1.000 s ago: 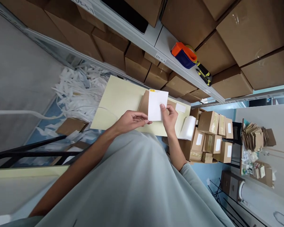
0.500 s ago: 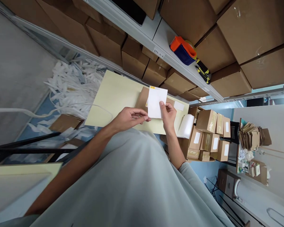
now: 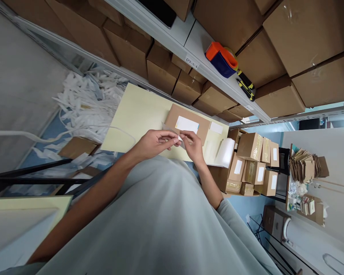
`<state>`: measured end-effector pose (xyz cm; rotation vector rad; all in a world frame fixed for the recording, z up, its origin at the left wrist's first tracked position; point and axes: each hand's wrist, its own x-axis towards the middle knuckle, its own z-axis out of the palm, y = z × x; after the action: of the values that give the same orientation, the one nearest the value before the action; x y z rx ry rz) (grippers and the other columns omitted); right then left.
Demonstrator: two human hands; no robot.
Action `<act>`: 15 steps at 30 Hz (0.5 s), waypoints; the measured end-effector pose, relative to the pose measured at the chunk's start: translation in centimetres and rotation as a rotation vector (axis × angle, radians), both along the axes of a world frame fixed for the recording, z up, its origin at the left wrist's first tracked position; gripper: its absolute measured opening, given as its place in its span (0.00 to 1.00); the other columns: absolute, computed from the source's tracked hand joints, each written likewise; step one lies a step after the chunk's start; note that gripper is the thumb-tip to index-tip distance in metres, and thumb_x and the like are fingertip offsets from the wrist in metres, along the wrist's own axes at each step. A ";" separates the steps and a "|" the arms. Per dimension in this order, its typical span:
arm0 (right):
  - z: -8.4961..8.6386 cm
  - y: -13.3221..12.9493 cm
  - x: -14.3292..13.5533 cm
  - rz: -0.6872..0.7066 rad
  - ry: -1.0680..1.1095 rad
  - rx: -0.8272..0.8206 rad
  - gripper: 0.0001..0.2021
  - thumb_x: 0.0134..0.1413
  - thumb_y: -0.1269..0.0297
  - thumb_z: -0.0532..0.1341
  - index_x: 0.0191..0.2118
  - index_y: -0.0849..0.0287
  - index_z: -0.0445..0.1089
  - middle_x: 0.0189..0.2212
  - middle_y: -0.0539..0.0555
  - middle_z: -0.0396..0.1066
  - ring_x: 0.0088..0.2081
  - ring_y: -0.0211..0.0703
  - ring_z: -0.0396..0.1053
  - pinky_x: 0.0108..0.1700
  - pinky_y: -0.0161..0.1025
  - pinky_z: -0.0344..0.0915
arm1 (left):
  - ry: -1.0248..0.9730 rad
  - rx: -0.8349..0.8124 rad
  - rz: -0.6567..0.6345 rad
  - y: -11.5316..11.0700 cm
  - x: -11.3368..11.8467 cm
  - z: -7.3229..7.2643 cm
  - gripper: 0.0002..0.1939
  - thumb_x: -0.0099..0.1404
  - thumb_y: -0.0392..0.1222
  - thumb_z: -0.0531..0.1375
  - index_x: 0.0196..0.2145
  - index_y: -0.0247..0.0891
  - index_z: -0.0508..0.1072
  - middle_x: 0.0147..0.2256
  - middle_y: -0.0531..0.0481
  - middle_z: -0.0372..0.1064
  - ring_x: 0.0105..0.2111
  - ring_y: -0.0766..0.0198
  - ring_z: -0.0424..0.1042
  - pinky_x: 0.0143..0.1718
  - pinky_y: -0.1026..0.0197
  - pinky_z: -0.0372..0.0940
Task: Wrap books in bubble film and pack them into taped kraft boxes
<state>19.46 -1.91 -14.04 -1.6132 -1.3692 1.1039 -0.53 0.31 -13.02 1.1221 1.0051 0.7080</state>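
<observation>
My left hand and my right hand meet fingertip to fingertip just in front of a flat brown cardboard box. Both are closed in a pinch. Between them is a thin pale label sheet, tilted so that mostly a narrow greyish strip shows; its printed face is hidden. On top of the box lies a white label with small coloured marks at its edges. Box and hands are over the pale yellow table.
A label roll and a white slip lie at the table's right. Beyond are taped boxes. Above, a shelf holds an orange-and-blue tape dispenser and cutters. Discarded paper strips are heaped at left.
The white sheet, upright and facing me before, has tilted nearly edge-on. My right hand has moved left to my left fingertips, uncovering the box and its label.
</observation>
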 end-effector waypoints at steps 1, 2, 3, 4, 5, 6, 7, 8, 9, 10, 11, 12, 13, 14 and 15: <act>0.9 -0.1 0.1 -0.020 -0.001 0.065 0.20 0.68 0.42 0.65 0.44 0.55 0.81 0.48 0.58 0.83 0.52 0.49 0.79 0.61 0.47 0.73 | 0.008 0.002 -0.006 -0.1 -0.1 0.0 0.33 0.58 0.75 0.71 0.40 0.40 0.85 0.38 0.41 0.85 0.42 0.47 0.85 0.42 0.51 0.82; 1.8 -0.3 0.1 -0.019 -0.003 0.110 0.19 0.70 0.43 0.64 0.44 0.54 0.82 0.48 0.58 0.83 0.53 0.49 0.79 0.61 0.48 0.74 | 0.017 0.009 -0.012 -0.1 -0.1 0.0 0.33 0.59 0.75 0.70 0.40 0.40 0.85 0.38 0.41 0.85 0.42 0.47 0.85 0.42 0.52 0.82; 2.7 -0.5 0.1 0.003 -0.008 0.135 0.18 0.71 0.44 0.64 0.44 0.53 0.82 0.48 0.58 0.83 0.54 0.50 0.79 0.61 0.49 0.74 | 0.026 0.019 -0.016 -0.2 -0.2 0.1 0.33 0.59 0.75 0.70 0.40 0.40 0.85 0.37 0.41 0.84 0.41 0.48 0.84 0.42 0.53 0.81; 3.5 -0.6 0.1 0.035 -0.015 0.144 0.17 0.70 0.44 0.66 0.44 0.52 0.83 0.47 0.58 0.83 0.54 0.50 0.79 0.61 0.49 0.75 | 0.034 0.032 -0.020 -0.2 -0.2 0.2 0.33 0.59 0.75 0.70 0.39 0.40 0.85 0.37 0.42 0.84 0.41 0.49 0.84 0.41 0.53 0.81; 4.2 -0.8 0.0 0.065 -0.023 0.144 0.17 0.69 0.43 0.67 0.44 0.51 0.83 0.47 0.57 0.83 0.53 0.50 0.79 0.60 0.49 0.75 | 0.041 0.046 -0.022 -0.2 -0.3 0.3 0.32 0.60 0.75 0.69 0.39 0.40 0.85 0.36 0.42 0.84 0.40 0.50 0.84 0.41 0.54 0.80; 4.7 -1.0 -0.1 0.088 -0.028 0.142 0.16 0.67 0.43 0.69 0.43 0.51 0.83 0.46 0.57 0.83 0.53 0.51 0.80 0.59 0.49 0.76 | 0.046 0.060 -0.021 -0.2 -0.3 0.4 0.32 0.61 0.74 0.69 0.39 0.40 0.85 0.36 0.43 0.84 0.40 0.50 0.84 0.42 0.55 0.80; 5.0 -1.1 -0.2 0.099 -0.030 0.143 0.16 0.66 0.43 0.70 0.42 0.50 0.83 0.45 0.56 0.83 0.52 0.51 0.80 0.58 0.49 0.76 | 0.050 0.073 -0.020 -0.2 -0.3 0.5 0.31 0.61 0.74 0.69 0.39 0.40 0.85 0.36 0.43 0.84 0.40 0.51 0.83 0.42 0.55 0.80; 5.1 -1.2 -0.3 0.098 -0.029 0.148 0.16 0.65 0.43 0.71 0.42 0.50 0.83 0.45 0.56 0.83 0.50 0.50 0.80 0.57 0.48 0.76 | 0.053 0.086 -0.020 -0.2 -0.3 0.5 0.30 0.62 0.73 0.69 0.39 0.40 0.85 0.37 0.43 0.84 0.40 0.52 0.83 0.43 0.55 0.80; 5.1 -1.3 -0.4 0.091 -0.025 0.157 0.15 0.65 0.44 0.71 0.41 0.51 0.83 0.44 0.56 0.82 0.49 0.50 0.80 0.56 0.48 0.76 | 0.055 0.098 -0.020 -0.2 -0.3 0.6 0.29 0.63 0.72 0.69 0.38 0.41 0.84 0.37 0.43 0.84 0.40 0.52 0.83 0.44 0.55 0.80; 5.0 -1.4 -0.6 0.080 -0.021 0.166 0.15 0.66 0.44 0.71 0.40 0.51 0.82 0.42 0.55 0.82 0.47 0.49 0.80 0.55 0.47 0.76 | 0.057 0.106 -0.022 -0.1 -0.3 0.6 0.28 0.63 0.71 0.69 0.38 0.41 0.84 0.37 0.44 0.84 0.40 0.52 0.83 0.45 0.55 0.79; 4.8 -1.4 -0.7 0.070 -0.016 0.171 0.15 0.66 0.45 0.70 0.39 0.51 0.82 0.41 0.55 0.82 0.46 0.48 0.79 0.54 0.47 0.76 | 0.058 0.112 -0.023 -0.1 -0.3 0.6 0.27 0.63 0.70 0.69 0.37 0.41 0.83 0.37 0.44 0.83 0.40 0.53 0.83 0.45 0.55 0.79; 4.5 -1.4 -0.8 0.060 -0.012 0.168 0.15 0.67 0.46 0.70 0.39 0.52 0.82 0.40 0.55 0.81 0.45 0.48 0.79 0.54 0.46 0.75 | 0.057 0.115 -0.023 -0.1 -0.3 0.5 0.26 0.63 0.69 0.69 0.37 0.41 0.83 0.37 0.44 0.83 0.39 0.53 0.82 0.45 0.55 0.79; 4.2 -1.4 -0.9 0.049 -0.008 0.161 0.15 0.68 0.47 0.69 0.38 0.52 0.81 0.39 0.54 0.81 0.44 0.47 0.79 0.53 0.46 0.75 | 0.054 0.116 -0.021 -0.1 -0.3 0.4 0.25 0.63 0.68 0.69 0.36 0.41 0.82 0.36 0.45 0.83 0.39 0.53 0.82 0.45 0.55 0.79; 3.9 -1.4 -1.0 0.038 -0.005 0.149 0.15 0.68 0.47 0.68 0.37 0.53 0.80 0.38 0.54 0.80 0.44 0.47 0.78 0.52 0.45 0.75 | 0.048 0.114 -0.016 -0.1 -0.4 0.2 0.25 0.63 0.68 0.69 0.36 0.41 0.82 0.36 0.45 0.82 0.39 0.54 0.82 0.44 0.55 0.79; 3.7 -1.3 -1.1 0.027 -0.003 0.134 0.15 0.68 0.47 0.68 0.37 0.53 0.80 0.38 0.54 0.80 0.43 0.47 0.78 0.52 0.45 0.75 | 0.041 0.110 -0.009 -0.1 -0.4 0.1 0.24 0.63 0.67 0.69 0.35 0.41 0.81 0.36 0.45 0.82 0.38 0.54 0.82 0.43 0.55 0.79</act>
<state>18.37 -3.24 -10.36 -1.5047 -1.4400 1.0033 -0.89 0.19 -12.93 1.2401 1.0048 0.7431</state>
